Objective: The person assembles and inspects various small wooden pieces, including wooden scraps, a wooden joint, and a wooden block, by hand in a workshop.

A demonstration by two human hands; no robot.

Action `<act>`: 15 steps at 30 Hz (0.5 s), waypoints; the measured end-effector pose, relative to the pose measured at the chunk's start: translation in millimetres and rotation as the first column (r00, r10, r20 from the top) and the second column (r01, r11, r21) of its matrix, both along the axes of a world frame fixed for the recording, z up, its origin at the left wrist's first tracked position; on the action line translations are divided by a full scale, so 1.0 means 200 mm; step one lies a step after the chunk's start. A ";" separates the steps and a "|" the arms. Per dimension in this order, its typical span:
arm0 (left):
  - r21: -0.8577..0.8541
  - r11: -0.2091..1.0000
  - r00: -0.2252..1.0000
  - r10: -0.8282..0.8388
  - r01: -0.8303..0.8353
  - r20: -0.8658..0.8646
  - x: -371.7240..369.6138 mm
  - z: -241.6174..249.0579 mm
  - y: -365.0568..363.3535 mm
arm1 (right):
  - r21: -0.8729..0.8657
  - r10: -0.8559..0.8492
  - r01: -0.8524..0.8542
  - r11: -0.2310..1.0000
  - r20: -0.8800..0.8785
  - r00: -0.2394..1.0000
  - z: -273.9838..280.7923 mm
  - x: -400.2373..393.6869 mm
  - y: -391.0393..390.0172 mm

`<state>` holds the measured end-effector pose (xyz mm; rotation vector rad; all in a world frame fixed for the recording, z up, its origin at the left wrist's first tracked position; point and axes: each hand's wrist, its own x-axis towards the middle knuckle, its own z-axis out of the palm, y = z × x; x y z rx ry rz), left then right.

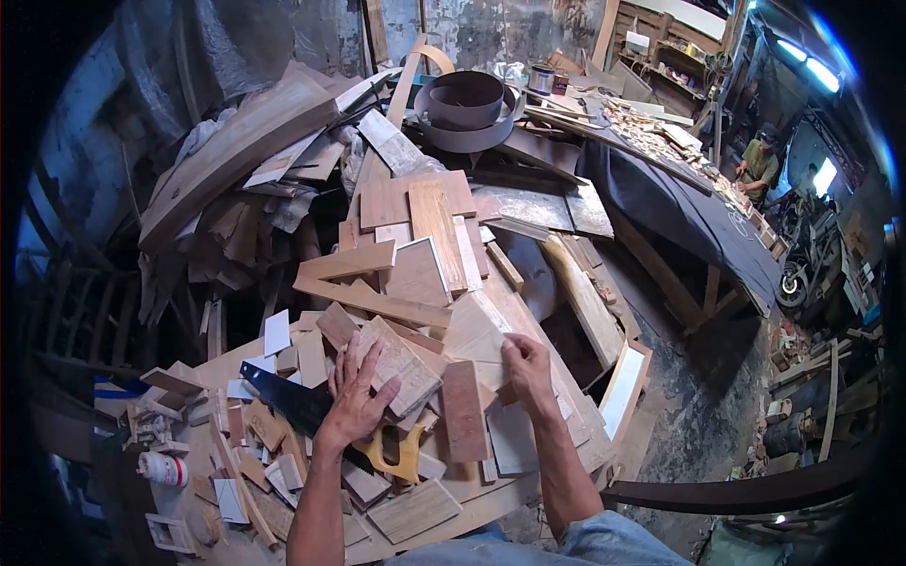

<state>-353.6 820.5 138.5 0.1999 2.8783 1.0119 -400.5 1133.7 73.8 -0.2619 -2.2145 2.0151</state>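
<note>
My left hand [357,385] lies with its fingers spread on a rough wooden block [401,363] in the middle of the scrap pile. Just below it is a handsaw with a dark blade [288,397] and a yellow handle [404,457], partly covered by the hand and wood pieces. To the right, my right hand [530,370] has its thumb and fingers pressed together at the edge of a pale flat board [475,328]. Between the hands stands a reddish-brown block [465,411].
Wood offcuts cover the workbench [514,491]. A white bottle [162,469] stands at the left. Rolled dark abrasive bands [464,102] lie at the back. A person [758,165] is at the far right, beyond a cloth-covered table [661,203].
</note>
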 end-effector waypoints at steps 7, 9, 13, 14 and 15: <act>-0.136 0.990 1.000 -0.020 0.018 -0.013 0.05 0.03 0.10 | 0.150 -0.133 0.188 0.971 -0.315 0.940 0.19 0.01 0.20; -0.126 0.992 0.999 -0.018 0.015 -0.027 0.04 0.05 0.11 | 0.218 -0.128 0.241 0.946 -0.434 0.892 0.27 0.04 0.19; -0.097 0.995 0.999 -0.002 -0.002 -0.044 0.01 0.04 0.13 | 0.192 -0.227 0.412 0.891 -0.597 0.769 0.30 0.06 0.20; -0.101 0.995 0.999 0.000 -0.005 -0.045 0.01 0.04 0.13 | 0.140 -0.297 0.459 0.877 -0.593 0.748 0.29 0.06 0.21; -0.105 0.994 0.999 0.002 -0.007 -0.044 0.01 0.05 0.14 | 0.061 -0.353 0.462 0.885 -0.561 0.749 0.31 0.06 0.22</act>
